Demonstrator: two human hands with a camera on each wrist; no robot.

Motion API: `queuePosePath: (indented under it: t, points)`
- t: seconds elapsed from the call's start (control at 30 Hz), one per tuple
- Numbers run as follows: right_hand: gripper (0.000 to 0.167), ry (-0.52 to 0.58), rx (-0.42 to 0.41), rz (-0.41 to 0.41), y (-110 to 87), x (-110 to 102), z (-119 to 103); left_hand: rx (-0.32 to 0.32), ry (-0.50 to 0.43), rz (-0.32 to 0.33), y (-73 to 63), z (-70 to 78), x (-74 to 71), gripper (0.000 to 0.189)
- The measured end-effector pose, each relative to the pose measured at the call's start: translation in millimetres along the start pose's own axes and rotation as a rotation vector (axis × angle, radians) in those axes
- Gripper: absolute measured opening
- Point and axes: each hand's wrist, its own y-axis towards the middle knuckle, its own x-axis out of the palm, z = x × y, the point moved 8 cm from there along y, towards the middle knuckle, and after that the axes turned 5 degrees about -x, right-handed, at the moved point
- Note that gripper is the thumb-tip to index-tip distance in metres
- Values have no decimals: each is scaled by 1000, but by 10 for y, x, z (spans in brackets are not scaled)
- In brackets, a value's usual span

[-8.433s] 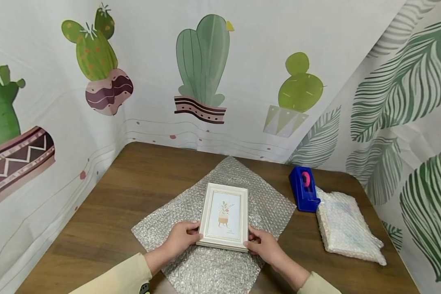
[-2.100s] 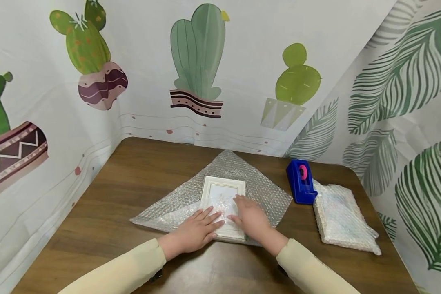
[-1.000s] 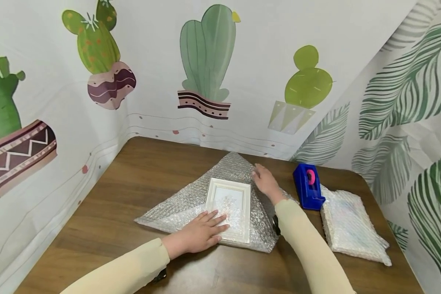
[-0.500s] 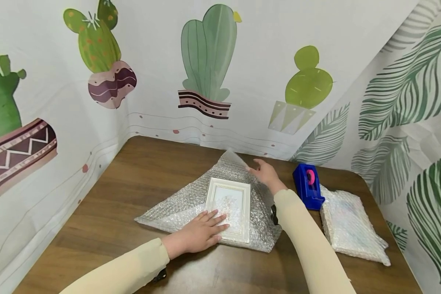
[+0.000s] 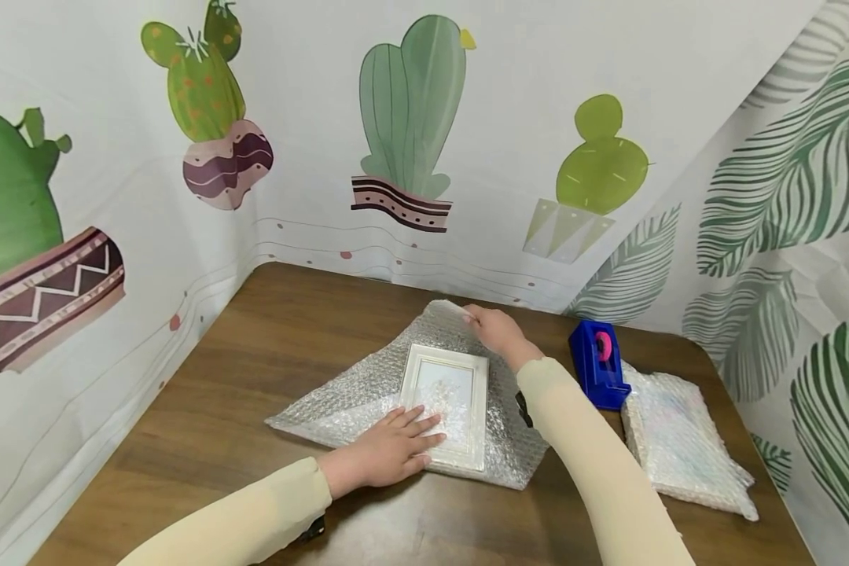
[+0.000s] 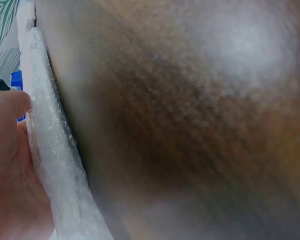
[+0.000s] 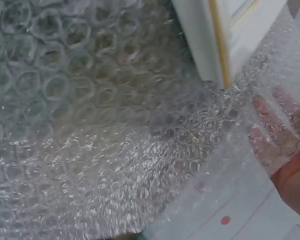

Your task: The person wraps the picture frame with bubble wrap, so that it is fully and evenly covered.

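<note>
Partly under the outspread left hand (image 5: 387,450) lies the white frame (image 5: 453,393), the right hand (image 5: 497,330) pinching bubble wrap (image 5: 373,381) beyond.

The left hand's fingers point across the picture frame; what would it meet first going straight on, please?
Sliding on, the left hand would probably meet the picture frame's right border first, though how far that border stands up is hard to judge.

No words, labels, brands, numbers or signs can be read on anything in view.
</note>
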Motion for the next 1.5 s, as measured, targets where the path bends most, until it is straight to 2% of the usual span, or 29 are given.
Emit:
queuePosePath:
  t: [0.23,0.37,0.5,0.73,0.9,1.03,1.17,1.5]
  points:
    - [39,313,-9,71,-211,-159,-76,9,9,8,-9,28,-38,47]
    - [39,410,-40,76,-424,-78,-126,2,11,0,-11,41,-46,47]
    - [42,432,-36,56,-637,96,-172,-7,18,-5,-9,53,-54,47]
    - [41,394,-12,60,-892,310,-180,-12,43,-10,23,64,-57,47]
    - [38,373,-118,68,-952,410,-258,-20,57,-21,31,67,-53,47]
    - [36,263,-207,67,-960,489,-320,-16,55,-15,19,82,-75,47]
    - [35,122,-242,61,-958,559,-366,-27,40,-16,3,79,-90,47]
    - [39,-70,-270,6,-991,761,-365,-21,29,-14,8,71,-86,48]
